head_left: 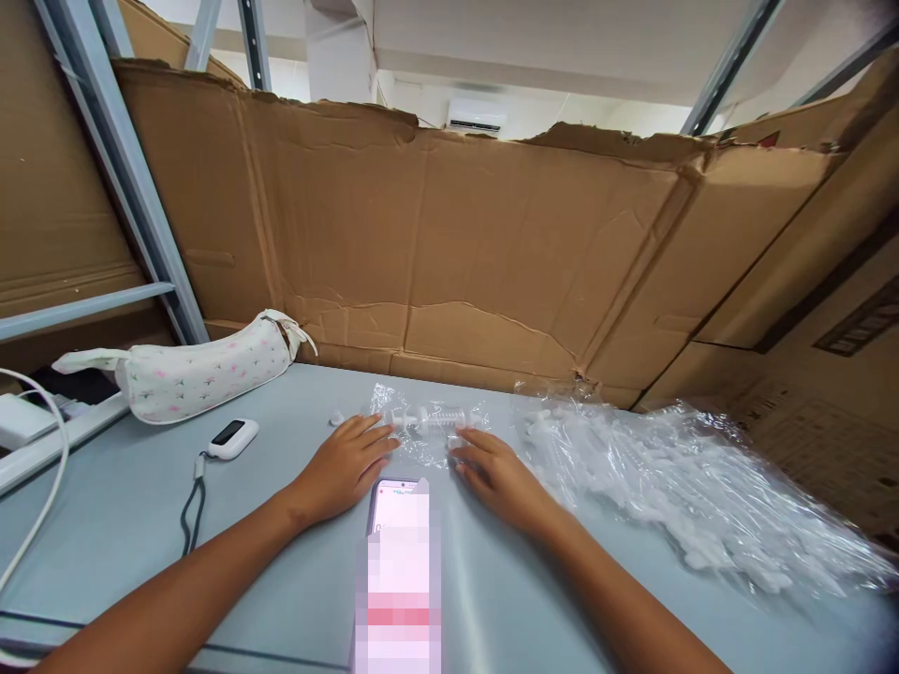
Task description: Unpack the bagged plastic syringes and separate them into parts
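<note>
My left hand (346, 465) lies flat on the grey table (126, 505), fingers stretched toward a small clear plastic bag (428, 426) holding a white ribbed plastic part. My right hand (495, 475) rests flat too, its fingertips on the bag's near right edge. Both hands hold nothing. A tiny white cap (337, 418) sits just left of the bag. A phone (399, 562) lies on the table between my forearms.
A heap of clear plastic bags with white parts (674, 487) spreads to the right. A floral pouch (203, 370) and a small white device on a cord (233, 438) lie left. Cardboard walls (492, 234) ring the table; a white cable (42, 487) runs at far left.
</note>
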A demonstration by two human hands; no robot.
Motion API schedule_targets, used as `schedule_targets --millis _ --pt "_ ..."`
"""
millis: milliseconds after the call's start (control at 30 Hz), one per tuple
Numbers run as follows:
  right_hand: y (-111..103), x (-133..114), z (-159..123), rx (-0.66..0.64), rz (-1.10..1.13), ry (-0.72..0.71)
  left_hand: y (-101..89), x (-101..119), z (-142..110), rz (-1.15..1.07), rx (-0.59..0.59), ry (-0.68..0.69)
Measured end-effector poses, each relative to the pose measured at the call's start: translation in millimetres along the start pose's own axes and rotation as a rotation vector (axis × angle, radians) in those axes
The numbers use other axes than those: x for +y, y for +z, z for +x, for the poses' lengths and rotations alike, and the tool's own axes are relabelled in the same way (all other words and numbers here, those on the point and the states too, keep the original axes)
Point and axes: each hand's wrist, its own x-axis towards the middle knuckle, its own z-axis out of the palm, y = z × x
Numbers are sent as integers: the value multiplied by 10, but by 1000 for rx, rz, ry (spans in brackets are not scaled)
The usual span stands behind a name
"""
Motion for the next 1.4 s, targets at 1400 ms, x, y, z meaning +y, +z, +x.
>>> schedule_targets --millis 1400 --pt "-3 -105 -21 87 -28 -3 -27 -234 112 -287 16 -354"
